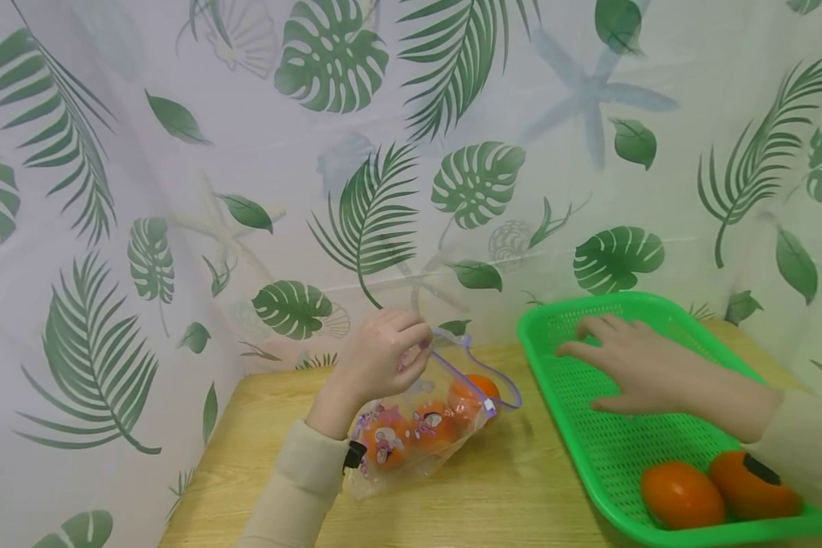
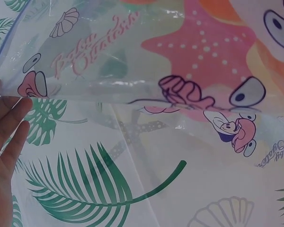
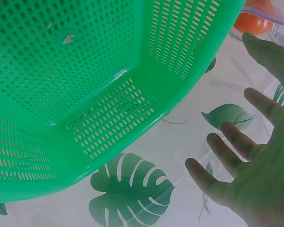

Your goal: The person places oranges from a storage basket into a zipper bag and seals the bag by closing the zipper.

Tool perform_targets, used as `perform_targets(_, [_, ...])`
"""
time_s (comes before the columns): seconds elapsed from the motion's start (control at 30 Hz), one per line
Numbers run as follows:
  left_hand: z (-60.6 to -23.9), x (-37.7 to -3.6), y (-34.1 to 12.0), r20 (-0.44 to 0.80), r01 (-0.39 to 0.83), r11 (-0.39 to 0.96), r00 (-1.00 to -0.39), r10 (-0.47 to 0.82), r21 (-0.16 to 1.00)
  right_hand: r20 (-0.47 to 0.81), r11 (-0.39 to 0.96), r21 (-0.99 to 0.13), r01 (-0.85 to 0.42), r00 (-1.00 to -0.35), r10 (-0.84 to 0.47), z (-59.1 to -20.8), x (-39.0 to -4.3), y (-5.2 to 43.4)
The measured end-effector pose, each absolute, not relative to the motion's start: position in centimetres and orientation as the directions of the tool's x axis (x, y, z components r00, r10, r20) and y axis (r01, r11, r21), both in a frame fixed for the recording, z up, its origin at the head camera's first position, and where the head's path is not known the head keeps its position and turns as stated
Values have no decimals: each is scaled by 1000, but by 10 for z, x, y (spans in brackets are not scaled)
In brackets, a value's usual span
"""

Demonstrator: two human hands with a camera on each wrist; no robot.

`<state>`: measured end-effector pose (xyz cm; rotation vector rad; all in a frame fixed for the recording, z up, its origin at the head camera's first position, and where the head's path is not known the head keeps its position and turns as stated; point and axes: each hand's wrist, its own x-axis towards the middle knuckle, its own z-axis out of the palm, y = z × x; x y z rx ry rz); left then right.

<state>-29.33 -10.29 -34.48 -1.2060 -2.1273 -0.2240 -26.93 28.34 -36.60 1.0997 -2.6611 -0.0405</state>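
With its fingertips, my left hand (image 1: pixel 383 354) pinches the top edge of a clear zip bag (image 1: pixel 421 455) with a purple seal and cartoon prints. Several oranges (image 1: pixel 476 387) lie inside the bag, which leans on the table. The left wrist view shows the stretched film (image 2: pixel 104 56) close up, with my fingers at its edge. Over the green plastic basket (image 1: pixel 563 415), my right hand (image 1: pixel 630 365) hovers with spread fingers and holds nothing. Two oranges (image 1: pixel 682 495) sit at the basket's near end, one partly behind my right sleeve.
A light wooden table (image 1: pixel 267 426) carries the bag and the basket, with the basket to the right. Behind and at both sides hangs a white curtain (image 1: pixel 397 251) printed with green leaves and starfish, close to the table's back edge.
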Motion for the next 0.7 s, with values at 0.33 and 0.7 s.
perform_targets(0.33, [-345, -294, -99, 624, 821, 542, -331, 708, -179, 212, 720, 118, -683, -691, -691, -370, -264, 296])
perform_targets(0.7, [-348, -297, -97, 619, 824, 540, -338, 709, -169, 214, 728, 130, -673, -698, -684, -374, -258, 311])
